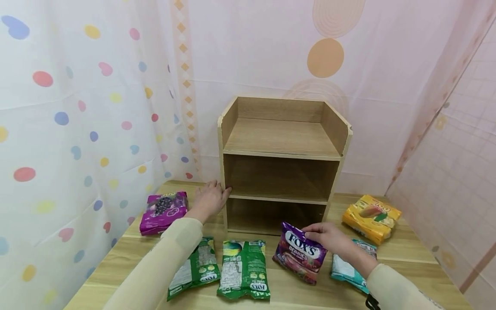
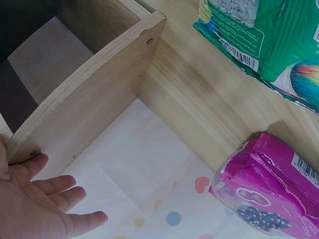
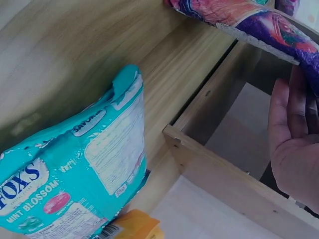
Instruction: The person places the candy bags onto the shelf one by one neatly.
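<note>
Near the front of a wooden shelf unit [image 1: 284,200], my right hand [image 1: 329,239] pinches the upper right edge of a purple Fox's Berries candy bag [image 1: 300,254]. The bag is tilted, its label facing me. In the right wrist view the bag [image 3: 274,30] covers part of the fingers. On the unit's left side panel rests my left hand [image 1: 211,199]. The left wrist view shows its fingers [image 2: 60,186] loosely extended and spread along the panel's outer face, with the thumb at the front edge.
Two green Fox's bags [image 1: 243,269] [image 1: 197,265] lie in front of the unit. A magenta grape candy pack [image 1: 164,211] is at left, a yellow mango pack [image 1: 373,217] at right. A teal Fox's bag [image 3: 84,169] lies partly under my right forearm. Curtains [image 1: 97,142] hang around the table.
</note>
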`<action>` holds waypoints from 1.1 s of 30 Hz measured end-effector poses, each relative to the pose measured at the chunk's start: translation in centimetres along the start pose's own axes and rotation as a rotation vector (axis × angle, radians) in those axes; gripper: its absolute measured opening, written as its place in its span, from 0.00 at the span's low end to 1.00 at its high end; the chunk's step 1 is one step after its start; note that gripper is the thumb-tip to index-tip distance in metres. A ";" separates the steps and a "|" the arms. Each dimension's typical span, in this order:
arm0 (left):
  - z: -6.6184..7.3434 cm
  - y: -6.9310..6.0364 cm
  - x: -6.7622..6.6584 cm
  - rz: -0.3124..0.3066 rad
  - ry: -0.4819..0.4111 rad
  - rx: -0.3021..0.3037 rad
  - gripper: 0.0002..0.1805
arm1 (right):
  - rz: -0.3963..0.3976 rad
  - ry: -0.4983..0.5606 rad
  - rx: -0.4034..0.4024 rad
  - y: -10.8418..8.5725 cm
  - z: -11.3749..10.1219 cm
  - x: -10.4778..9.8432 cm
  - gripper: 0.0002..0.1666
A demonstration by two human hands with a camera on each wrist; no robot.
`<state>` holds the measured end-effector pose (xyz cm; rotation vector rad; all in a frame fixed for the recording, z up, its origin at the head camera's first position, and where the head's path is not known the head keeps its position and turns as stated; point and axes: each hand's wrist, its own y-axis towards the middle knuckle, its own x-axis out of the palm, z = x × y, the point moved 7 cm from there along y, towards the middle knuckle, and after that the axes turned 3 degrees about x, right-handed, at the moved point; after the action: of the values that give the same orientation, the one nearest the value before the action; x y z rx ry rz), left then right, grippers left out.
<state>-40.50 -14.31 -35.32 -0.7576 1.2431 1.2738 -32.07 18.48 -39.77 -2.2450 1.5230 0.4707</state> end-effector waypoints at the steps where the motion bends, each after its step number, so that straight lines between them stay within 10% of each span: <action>1: 0.0 0.0 0.0 -0.001 -0.002 -0.001 0.35 | 0.022 0.001 0.010 0.0 0.1 -0.2 0.18; 12: 0.0 -0.1 0.0 -0.002 -0.005 -0.007 0.35 | 0.139 0.172 0.106 0.4 1.5 -0.9 0.46; 20: 0.2 -0.2 -0.1 0.004 -0.011 -0.003 0.34 | 0.172 0.042 0.054 0.6 2.3 -0.7 0.26; 33: 0.0 -0.1 0.1 0.019 -0.007 0.001 0.34 | 0.269 -0.065 0.084 2.3 4.5 -0.2 0.20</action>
<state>-40.46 -14.31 -35.40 -0.7418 1.2470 1.2902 -34.55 20.06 -43.92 -1.9520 1.7847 0.5390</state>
